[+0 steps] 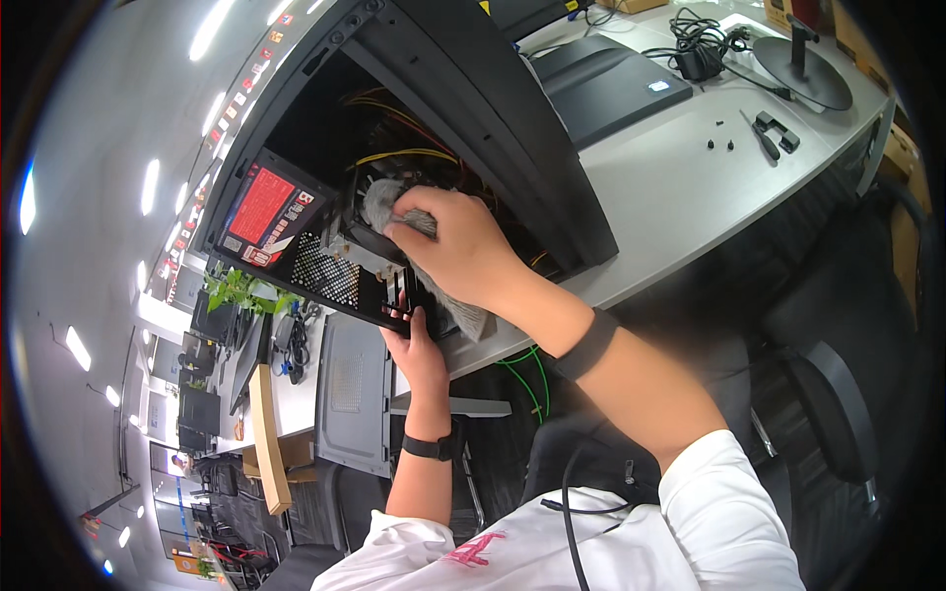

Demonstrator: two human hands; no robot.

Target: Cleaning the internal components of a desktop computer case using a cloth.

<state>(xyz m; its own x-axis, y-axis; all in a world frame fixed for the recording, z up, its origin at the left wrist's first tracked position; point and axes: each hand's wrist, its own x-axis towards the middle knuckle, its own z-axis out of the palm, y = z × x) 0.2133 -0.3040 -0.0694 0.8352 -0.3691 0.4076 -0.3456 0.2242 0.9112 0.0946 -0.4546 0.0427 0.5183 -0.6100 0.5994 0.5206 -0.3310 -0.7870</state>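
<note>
An open black desktop computer case [473, 96] stands on a light desk, its inside showing cables and a power supply [270, 210] with a red label. My right hand [462, 244] grips a grey cloth [462, 314] inside the case, a bunched end of it against dark parts. The cloth hangs down over the case's lower edge. My left hand [417, 340] is at that edge, beside the perforated rear panel [329, 270] and the expansion slots; its fingertips are partly hidden behind the frame, so its hold is unclear.
On the desk [665, 192] lie a screwdriver [765, 140], a black bracket [785, 133], several small screws, a flat black device [606, 85], coiled cables [695, 48] and a round monitor stand [805, 74]. A grey side panel [355, 391] leans at the left. An office chair [828, 414] is at the right.
</note>
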